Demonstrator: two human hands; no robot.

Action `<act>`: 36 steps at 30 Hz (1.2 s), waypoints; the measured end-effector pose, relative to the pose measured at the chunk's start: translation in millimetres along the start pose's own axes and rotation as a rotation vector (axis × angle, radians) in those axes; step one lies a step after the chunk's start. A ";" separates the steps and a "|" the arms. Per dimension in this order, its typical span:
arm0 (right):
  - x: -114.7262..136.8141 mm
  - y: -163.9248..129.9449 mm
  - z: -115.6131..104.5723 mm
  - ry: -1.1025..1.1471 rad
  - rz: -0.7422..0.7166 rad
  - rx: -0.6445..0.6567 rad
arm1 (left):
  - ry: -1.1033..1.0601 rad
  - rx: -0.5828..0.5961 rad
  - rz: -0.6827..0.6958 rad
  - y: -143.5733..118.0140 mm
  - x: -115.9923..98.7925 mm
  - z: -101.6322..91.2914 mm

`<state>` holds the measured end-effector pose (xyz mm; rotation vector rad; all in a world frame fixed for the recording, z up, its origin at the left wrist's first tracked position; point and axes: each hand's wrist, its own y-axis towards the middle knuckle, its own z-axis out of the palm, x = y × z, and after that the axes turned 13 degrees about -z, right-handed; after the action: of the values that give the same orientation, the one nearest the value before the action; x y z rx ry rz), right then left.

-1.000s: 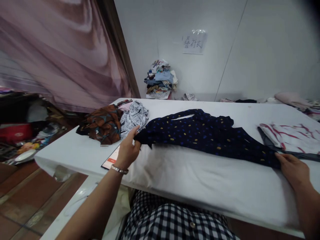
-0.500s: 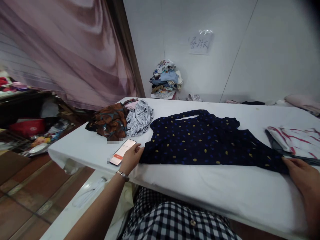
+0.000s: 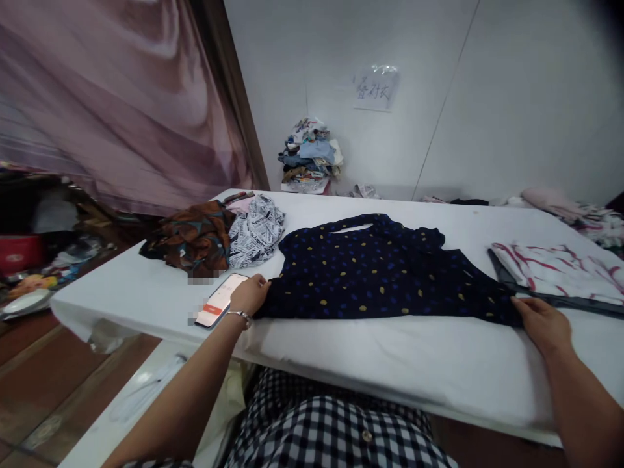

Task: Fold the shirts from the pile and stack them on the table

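Note:
A dark navy shirt [image 3: 361, 273] with small blue and yellow spots lies spread on the white-covered table [image 3: 390, 357]. Its neck opening shows near the far edge, and one part stretches out to the right. My left hand [image 3: 249, 296] pinches the near left corner of the shirt, its fingers closed on the cloth. At the other end my right hand [image 3: 543, 322] grips the near right tip between thumb and fingers. Close beside my left hand, partly covered by it, lies a phone [image 3: 217, 302] with a lit screen.
Crumpled brown patterned cloth [image 3: 195, 237] and white cloth with black print [image 3: 256, 231] sit at the table's left. Folded white-and-red clothes [image 3: 560, 266] lie on the right. A tall pile of clothes [image 3: 312, 156] stands by the wall, below a paper sign [image 3: 376, 89].
The view has turned a little to the right, so everything sits further left. Both hands still hold the shirt's ends, and the shirt lies almost the same on the table.

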<state>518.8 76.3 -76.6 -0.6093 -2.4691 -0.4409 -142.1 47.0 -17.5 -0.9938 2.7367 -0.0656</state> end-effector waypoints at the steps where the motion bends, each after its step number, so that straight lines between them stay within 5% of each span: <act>1: -0.2 -0.7 0.0 0.007 0.002 -0.006 | 0.026 0.012 -0.002 0.1 1.0 -0.1; 4: 0.1 -0.3 -2.1 0.027 -0.030 0.016 | -0.033 -0.056 0.082 -3.6 -6.4 0.0; 7: 4.9 3.3 -6.7 -0.013 -0.066 0.097 | -0.125 -0.146 0.364 -5.5 -30.3 3.8; 10: 10.9 7.1 -9.4 -0.053 -0.088 0.169 | -0.140 -0.057 0.656 -0.7 -61.9 16.6; 12: 11.7 8.6 -8.8 -0.044 -0.114 0.179 | -0.106 0.032 0.736 4.3 -79.8 26.7; 16: 6.0 8.2 -5.0 -0.003 -0.145 0.138 | 0.023 0.105 0.713 15.4 -94.6 30.5; 21: 2.9 5.7 -1.8 0.061 -0.146 0.083 | 0.098 0.108 0.516 29.1 -82.7 7.3; 28: 6.8 15.3 -6.6 0.077 -0.190 0.205 | 0.121 0.169 0.443 35.0 -72.0 8.3; 36: 67.2 28.9 -9.7 -0.058 -0.323 0.393 | -0.167 0.323 0.454 48.9 -66.4 6.0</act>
<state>487.7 118.4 -24.5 -0.0639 -2.6159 -0.0491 -122.1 127.2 -16.0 -0.2712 2.6121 -0.3183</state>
